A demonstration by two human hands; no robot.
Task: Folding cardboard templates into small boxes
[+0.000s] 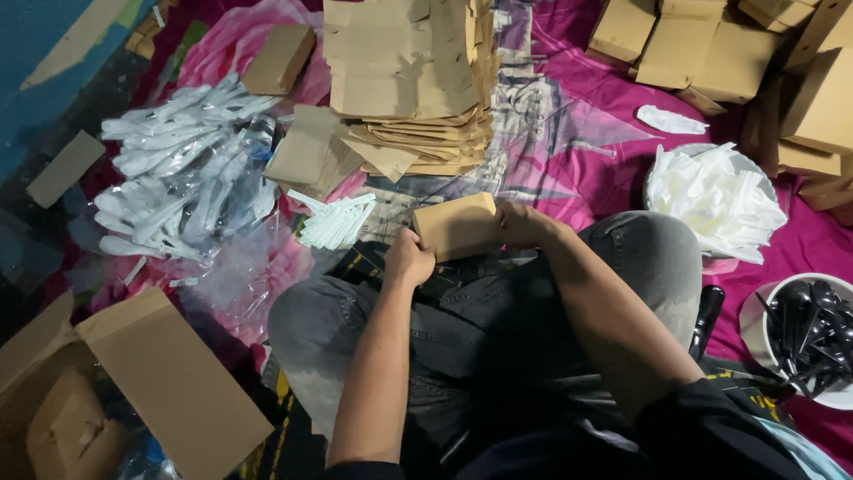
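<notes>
The person sat cross-legged on the floor, and over their lap a small brown cardboard box [455, 226] was held between both hands. The left hand [407, 259] was curled closed against the box's near left corner, gripping it; the right hand [522, 222] was wrapped round the right end, fingers folded over the edge. The box looked closed or nearly so, though I could not tell whether anything was inside.

Just beside the knees lay a small bundle of pale green-white sachets [336, 220]. Left of that spread a heap of white plastic cutlery in clear wrappers [178, 169]. At the near left stood an open brown carton [133, 382]. To the right, a round tub of white folded napkins [715, 200] sat by the right knee, with a white bowl of black spoons [813, 333] nearer the edge.

Farther off, a tall stack of flat unfolded box blanks [413, 80] rose on the pink flowered sheet [586, 133], so by my judgement plenty remained to fold. At the far right, a cluster of made-up brown boxes [702, 44] suggested a fair number were already done. All the packaging was plain brown; I could make out no labels.
</notes>
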